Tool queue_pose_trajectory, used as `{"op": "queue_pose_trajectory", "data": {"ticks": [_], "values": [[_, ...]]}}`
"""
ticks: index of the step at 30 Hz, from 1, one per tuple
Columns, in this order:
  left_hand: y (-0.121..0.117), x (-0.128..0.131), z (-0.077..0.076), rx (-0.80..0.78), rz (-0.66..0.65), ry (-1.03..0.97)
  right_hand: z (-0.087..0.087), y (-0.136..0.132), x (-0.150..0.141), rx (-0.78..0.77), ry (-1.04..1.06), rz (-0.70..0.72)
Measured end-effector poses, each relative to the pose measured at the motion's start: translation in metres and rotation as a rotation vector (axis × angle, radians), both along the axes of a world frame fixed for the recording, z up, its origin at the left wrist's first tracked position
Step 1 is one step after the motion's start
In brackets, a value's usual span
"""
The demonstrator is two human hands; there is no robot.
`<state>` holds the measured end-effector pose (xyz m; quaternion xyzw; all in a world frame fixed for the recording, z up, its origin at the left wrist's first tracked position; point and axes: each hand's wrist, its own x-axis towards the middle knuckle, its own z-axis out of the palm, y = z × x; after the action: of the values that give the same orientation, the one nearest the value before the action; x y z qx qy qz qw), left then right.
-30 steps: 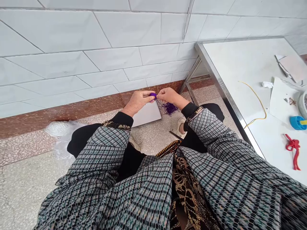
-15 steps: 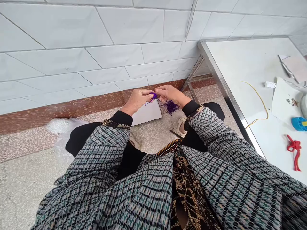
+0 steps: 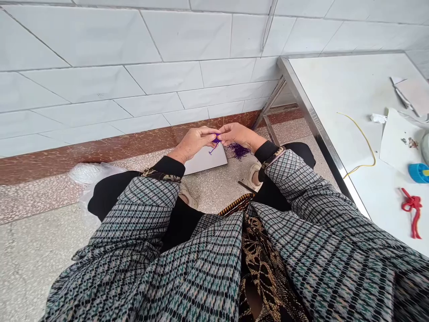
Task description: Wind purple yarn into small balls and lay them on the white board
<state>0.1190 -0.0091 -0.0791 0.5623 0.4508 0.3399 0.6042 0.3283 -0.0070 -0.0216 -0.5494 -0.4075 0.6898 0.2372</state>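
Note:
Between my two hands is a small piece of purple cord work (image 3: 217, 139), with a short loose end hanging below it. My left hand (image 3: 197, 142) pinches it from the left with thumb and fingers. From the other side, my right hand (image 3: 236, 134) closes its fingertips on the same cord, so the two hands nearly touch. A dark purple tassel of many threads (image 3: 239, 151) hangs beneath my right palm. Fingers cover most of the knotted part. Under the hands lies a flat white board (image 3: 211, 161).
To the right stands a white table with a metal edge (image 3: 313, 114). On it lie a yellow cord (image 3: 363, 138), a red knotted cord (image 3: 413, 210), a blue cap (image 3: 417, 173) and papers. A white bundle in plastic (image 3: 85, 173) sits on the floor at left. A tiled wall (image 3: 167, 40) rises ahead.
My hands have drawn closer together, and the right fingertips now meet the purple piece beside the left ones. The loose purple end has swung to hang more steeply.

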Motion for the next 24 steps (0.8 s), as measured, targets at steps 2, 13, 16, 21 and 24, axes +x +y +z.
{"op": "queue_pose_trajectory", "data": {"ticks": [2,13,16,21,24], "values": [[-0.002,0.000,-0.002,0.049,-0.019,-0.026,0.001,-0.001,0.001,-0.043,0.028,0.018],[-0.001,-0.005,-0.009,0.204,0.101,-0.014,0.011,-0.011,0.002,-0.121,0.134,0.034],[-0.007,0.007,-0.011,-0.043,0.043,-0.194,0.014,-0.011,0.004,-0.086,0.179,0.026],[-0.013,0.022,-0.013,-0.096,0.061,-0.111,0.020,-0.007,0.007,-0.045,0.230,-0.114],[-0.016,0.024,-0.012,-0.004,0.091,0.009,0.021,-0.005,0.006,-0.023,0.236,-0.192]]}}
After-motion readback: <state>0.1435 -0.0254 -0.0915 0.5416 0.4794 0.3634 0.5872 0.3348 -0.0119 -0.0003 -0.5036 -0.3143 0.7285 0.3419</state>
